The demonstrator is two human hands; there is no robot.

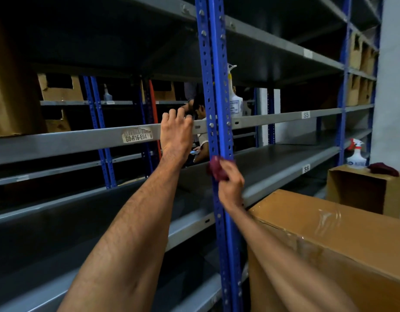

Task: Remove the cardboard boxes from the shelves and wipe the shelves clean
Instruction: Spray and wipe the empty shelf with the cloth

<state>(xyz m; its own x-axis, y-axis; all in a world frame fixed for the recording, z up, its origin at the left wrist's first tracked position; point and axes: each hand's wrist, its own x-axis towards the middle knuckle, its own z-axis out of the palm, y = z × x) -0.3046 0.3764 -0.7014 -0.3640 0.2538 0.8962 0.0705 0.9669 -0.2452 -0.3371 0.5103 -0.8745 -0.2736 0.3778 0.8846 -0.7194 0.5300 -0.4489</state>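
My left hand (pixel 175 131) grips the front rail of the grey shelf (pixel 70 143), its fingers hooked over the top edge beside the blue upright post (pixel 213 86). My right hand (pixel 230 183) holds a dark red cloth (pixel 215 168) bunched against the same post, lower down. A large brown cardboard box (pixel 329 244) stands off the shelves at my lower right, close to my right forearm. Another cardboard box (pixel 12 86) sits on the shelf at the far left.
A white spray bottle (pixel 236 97) stands on the shelf behind the post. An open cardboard box (pixel 363 190) at the right carries a spray bottle (pixel 355 156) and a second red cloth (pixel 383 168). More boxes (pixel 361 70) fill far right shelves. A person shows behind the rack.
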